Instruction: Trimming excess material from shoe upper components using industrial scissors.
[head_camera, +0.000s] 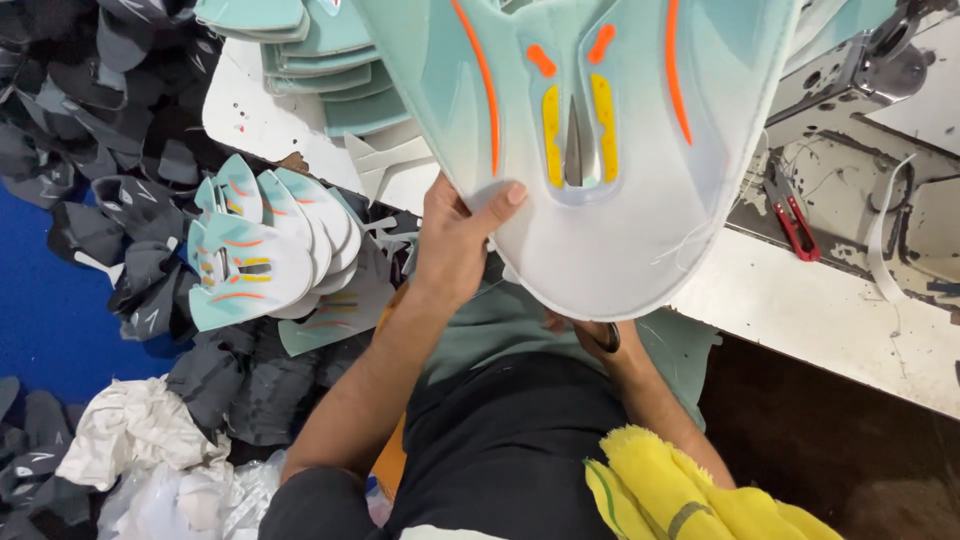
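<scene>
1. Mint-and-white shoe upper (600, 200) is being held up at twelve o'clock, pinched by the left hand (455, 240), thumb on top.
2. Right hand (590, 335) is being hidden beneath; its grip cannot be told.
3. Edges are best being kept flat and unfolded.

Both forearms are bare, no sleeves reaching the wrists. The left hand (455, 240) wears nothing. The right hand (590, 335), mostly hidden, shows a dark ring-like band (610, 338). Below the hands come a muted green shirt (500, 330) and dark trousers (510, 450).
</scene>
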